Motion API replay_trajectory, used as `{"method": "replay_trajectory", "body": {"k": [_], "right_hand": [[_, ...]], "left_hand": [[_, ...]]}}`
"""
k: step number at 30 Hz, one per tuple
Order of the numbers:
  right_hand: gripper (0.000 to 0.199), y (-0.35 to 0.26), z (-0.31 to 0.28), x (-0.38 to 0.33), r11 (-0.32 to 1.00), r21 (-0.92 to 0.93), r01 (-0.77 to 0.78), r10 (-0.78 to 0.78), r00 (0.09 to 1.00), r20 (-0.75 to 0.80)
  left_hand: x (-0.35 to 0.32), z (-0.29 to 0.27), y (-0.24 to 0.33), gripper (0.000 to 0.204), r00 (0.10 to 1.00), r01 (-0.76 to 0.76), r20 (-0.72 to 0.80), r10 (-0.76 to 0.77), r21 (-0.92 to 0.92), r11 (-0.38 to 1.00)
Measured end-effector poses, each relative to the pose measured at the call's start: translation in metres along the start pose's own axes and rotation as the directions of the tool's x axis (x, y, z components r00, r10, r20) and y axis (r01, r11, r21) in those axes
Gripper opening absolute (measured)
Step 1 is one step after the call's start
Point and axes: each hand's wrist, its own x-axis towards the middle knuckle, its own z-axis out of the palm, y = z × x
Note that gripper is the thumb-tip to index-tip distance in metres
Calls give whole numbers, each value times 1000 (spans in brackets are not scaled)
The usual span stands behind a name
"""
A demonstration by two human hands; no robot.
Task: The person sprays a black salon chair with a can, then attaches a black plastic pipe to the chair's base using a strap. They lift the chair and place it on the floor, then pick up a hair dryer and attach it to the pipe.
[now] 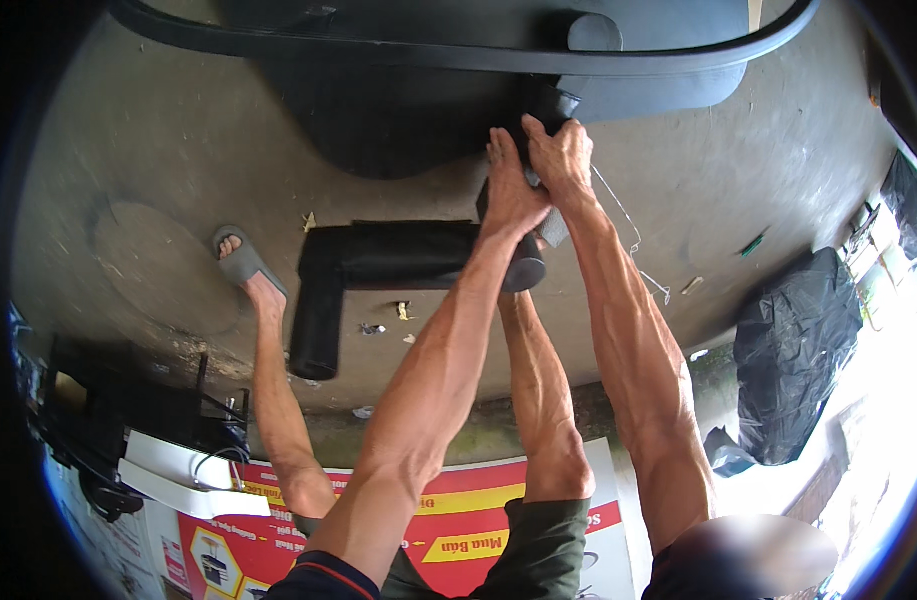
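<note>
A black, padded, angled bar (408, 257) lies on the floor between my feet, with one arm bent back toward me. Its right end runs up under my hands, where its full shape is hidden. My left hand (515, 195) rests along this end with its fingers stretched out. Just beyond and to the right, my right hand (561, 160) is closed around a black section of the padding, thumb on the left. Past its knuckles shows a small shiny grey piece (568, 97). A grey rough-surfaced strip (554, 228) sits beneath my wrists.
A large black panel (398, 120) with a curved black rim (458, 55) lies ahead. Thin pale wire or string (628, 225) trails right of my hand. Scraps (403, 311) dot the floor. A black plastic bag (793, 350) stands right; a red-and-white sign (468, 520) lies behind my legs.
</note>
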Motion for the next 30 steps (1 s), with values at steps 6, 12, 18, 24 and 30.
{"method": "replay_trajectory", "body": {"k": [6, 12, 18, 24, 30], "right_hand": [[74, -10, 24, 1, 981, 189, -36, 27, 998, 49], [72, -20, 45, -13, 893, 446, -53, -20, 987, 158], [89, -30, 79, -49, 533, 809, -248, -53, 944, 324], [45, -51, 72, -60, 515, 822, -243, -69, 944, 322], [38, -62, 64, -66, 442, 842, -309, -45, 930, 365]], "left_hand": [[13, -50, 5, 109, 991, -76, -66, 118, 444, 893], [25, -116, 38, 52, 995, 43, -98, 0, 430, 902], [28, -146, 51, 30, 996, -1, -66, 64, 686, 727], [-8, -174, 60, 23, 976, -178, 42, 212, 708, 683], [-96, -207, 50, 34, 697, -336, -525, 489, 364, 869]]}}
